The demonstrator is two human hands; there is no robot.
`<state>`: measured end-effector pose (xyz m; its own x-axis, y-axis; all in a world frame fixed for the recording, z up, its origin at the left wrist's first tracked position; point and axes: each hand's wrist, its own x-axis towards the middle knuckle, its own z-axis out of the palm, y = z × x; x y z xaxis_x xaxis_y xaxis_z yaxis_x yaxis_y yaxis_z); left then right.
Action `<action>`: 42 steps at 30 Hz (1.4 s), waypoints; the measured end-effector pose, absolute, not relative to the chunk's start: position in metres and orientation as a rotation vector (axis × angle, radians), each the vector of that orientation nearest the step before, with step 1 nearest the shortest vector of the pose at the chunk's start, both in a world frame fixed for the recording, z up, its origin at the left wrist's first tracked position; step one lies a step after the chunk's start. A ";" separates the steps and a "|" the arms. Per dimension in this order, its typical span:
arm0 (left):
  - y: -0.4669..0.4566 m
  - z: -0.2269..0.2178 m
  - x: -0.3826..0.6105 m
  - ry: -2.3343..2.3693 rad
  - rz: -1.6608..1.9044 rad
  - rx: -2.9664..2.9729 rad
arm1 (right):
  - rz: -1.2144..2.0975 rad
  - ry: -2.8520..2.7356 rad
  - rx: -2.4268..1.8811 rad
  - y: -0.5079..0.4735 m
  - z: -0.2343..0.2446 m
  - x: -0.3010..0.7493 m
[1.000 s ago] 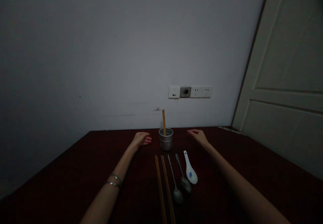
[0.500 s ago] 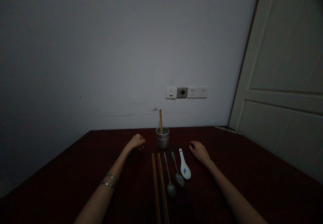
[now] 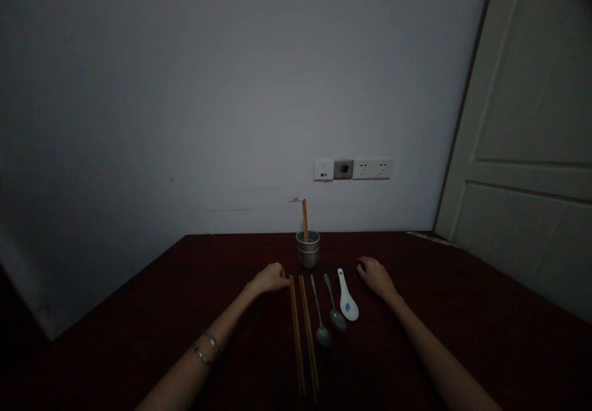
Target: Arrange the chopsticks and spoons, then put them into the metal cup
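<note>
My left hand (image 3: pixel 272 277) lies on the dark red table (image 3: pixel 462 337) with its fingers curled, the fingertips closed on the top end of the left of two wooden chopsticks (image 3: pixel 296 331) that lie side by side. To their right lie two metal spoons (image 3: pixel 320 315) and a white ceramic spoon (image 3: pixel 346 303) with a blue mark. My right hand (image 3: pixel 375 277) rests palm down just right of the white spoon, fingers loosely spread, holding nothing. Behind the cutlery a small metal cup (image 3: pixel 308 253) holds upright chopsticks (image 3: pixel 304 220).
The table meets a pale wall with a row of sockets (image 3: pixel 353 168). A closed door (image 3: pixel 531 152) stands at the right. A thin pale strip (image 3: pixel 428 237) lies at the table's far right corner. My left wrist wears silver bangles (image 3: pixel 206 347).
My left hand has moved from beside the cup back and to the right, onto the top end of the left chopstick. My right hand pulled back toward the white spoon. The camera shifted slightly.
</note>
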<state>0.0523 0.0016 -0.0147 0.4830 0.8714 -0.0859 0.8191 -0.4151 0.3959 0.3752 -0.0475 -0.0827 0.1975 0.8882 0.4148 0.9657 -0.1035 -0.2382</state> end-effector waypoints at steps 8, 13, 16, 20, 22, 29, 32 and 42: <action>-0.024 -0.011 0.067 1.563 0.022 2.436 | -0.244 -1.730 -2.058 -0.047 -0.085 0.376; -0.024 -0.011 0.072 1.620 -0.071 2.460 | -0.234 -1.727 -2.067 -0.045 -0.086 0.377; -0.024 -0.013 0.075 1.629 -0.102 2.472 | -0.230 -1.735 -2.055 -0.045 -0.085 0.378; -0.029 -0.015 0.079 1.630 -0.096 2.529 | -0.221 -1.738 -2.037 -0.046 -0.084 0.378; -0.031 -0.016 0.080 1.644 -0.087 2.536 | -0.213 -1.726 -2.040 -0.047 -0.083 0.377; -0.027 -0.025 0.081 1.673 0.016 2.522 | -0.217 -1.709 -2.045 -0.045 -0.085 0.378; -0.025 -0.027 0.081 1.673 0.041 2.488 | -0.213 -1.719 -2.049 -0.044 -0.086 0.379; -0.030 0.015 0.083 1.716 0.297 2.600 | -0.157 -1.705 -2.040 -0.045 -0.086 0.379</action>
